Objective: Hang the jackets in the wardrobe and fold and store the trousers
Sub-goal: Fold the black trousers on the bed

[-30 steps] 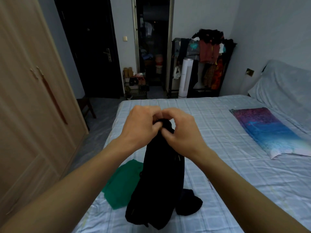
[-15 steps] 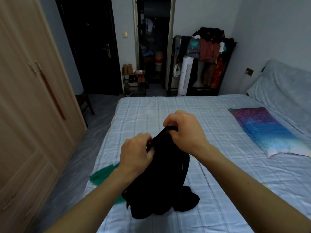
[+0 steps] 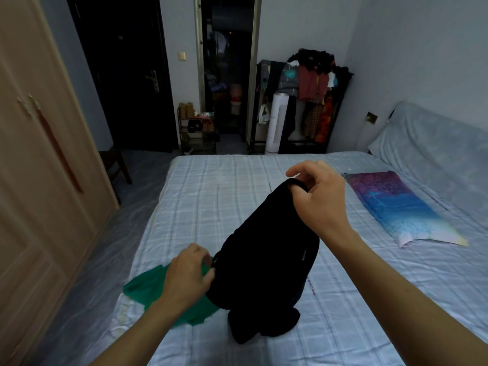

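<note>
Two hands work a black garment (image 3: 264, 249) over a bed (image 3: 224, 186) that fills most of the head view, its sheet pale blue with a check pattern. Left of the bed stands a tall wooden wardrobe (image 3: 39, 167) with its doors closed. Against the far wall, near the head of the bed, a rack (image 3: 311, 101) is heaped with mixed clothes, and a white tower fan (image 3: 276, 122) stands just in front of it. A dark door (image 3: 126, 75) and an open doorway lie beyond the foot of the bed, with a small shoe shelf (image 3: 196, 130) between them. A pillow (image 3: 396, 207) in purple and blue lies flat on the sheet to the right of the garment, apart from it. The garment hangs slantwise from its upper end, and its lower end is bunched on the sheet; whether it is a jacket or trousers cannot be told. A green cloth (image 3: 153, 289) lies flat on the bed's left edge, partly under the garment. The right hand (image 3: 317, 196) lifts the garment's top end, the lower fingers curled round a black band there, the forefinger and thumb loosely spread above it. The left hand (image 3: 188, 276) is lower, at the garment's left edge above the green cloth, fingertips drawn together and pinching the black fabric.
</note>
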A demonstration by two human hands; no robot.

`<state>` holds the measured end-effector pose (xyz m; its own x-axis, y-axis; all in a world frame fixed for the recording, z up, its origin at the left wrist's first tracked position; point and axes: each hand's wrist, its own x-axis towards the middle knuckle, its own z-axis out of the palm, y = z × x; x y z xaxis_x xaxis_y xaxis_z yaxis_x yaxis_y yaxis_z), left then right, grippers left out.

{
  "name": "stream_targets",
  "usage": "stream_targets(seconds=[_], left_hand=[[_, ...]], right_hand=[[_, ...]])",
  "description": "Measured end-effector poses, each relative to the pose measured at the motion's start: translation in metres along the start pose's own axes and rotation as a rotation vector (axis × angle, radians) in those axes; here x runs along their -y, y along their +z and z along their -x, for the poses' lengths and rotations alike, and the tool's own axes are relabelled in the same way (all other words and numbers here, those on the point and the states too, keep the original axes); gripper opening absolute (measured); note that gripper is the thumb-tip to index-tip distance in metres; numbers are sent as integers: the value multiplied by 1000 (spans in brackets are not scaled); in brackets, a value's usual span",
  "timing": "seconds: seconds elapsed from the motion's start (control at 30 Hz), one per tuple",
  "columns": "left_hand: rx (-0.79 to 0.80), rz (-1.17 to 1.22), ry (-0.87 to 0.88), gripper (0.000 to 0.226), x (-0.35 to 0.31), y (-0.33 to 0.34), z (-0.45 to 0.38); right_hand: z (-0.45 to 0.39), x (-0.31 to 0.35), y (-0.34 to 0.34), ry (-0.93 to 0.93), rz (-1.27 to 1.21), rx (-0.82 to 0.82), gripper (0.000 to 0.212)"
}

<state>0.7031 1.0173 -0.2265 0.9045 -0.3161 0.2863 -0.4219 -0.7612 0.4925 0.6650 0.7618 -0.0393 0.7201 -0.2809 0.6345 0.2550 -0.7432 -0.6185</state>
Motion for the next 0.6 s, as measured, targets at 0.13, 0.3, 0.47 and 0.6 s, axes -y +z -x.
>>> stream_targets(seconds=[0.13,0.3,0.47,0.6], left_hand=[[-47,117,31,12,-8,10,1],[-261,275,265,25,-60,10,22],[-233,-26,445,56,-79,48,47],[-152,-170,455,73,-62,64,53]], right_hand=[[-2,-6,-8,16,-11,-38,35],[-7,-13,-16,45,22,-74,33],[-10,-16,-16,66,46,-76,31],[-12,-20,-18,69,41,-85,31]])
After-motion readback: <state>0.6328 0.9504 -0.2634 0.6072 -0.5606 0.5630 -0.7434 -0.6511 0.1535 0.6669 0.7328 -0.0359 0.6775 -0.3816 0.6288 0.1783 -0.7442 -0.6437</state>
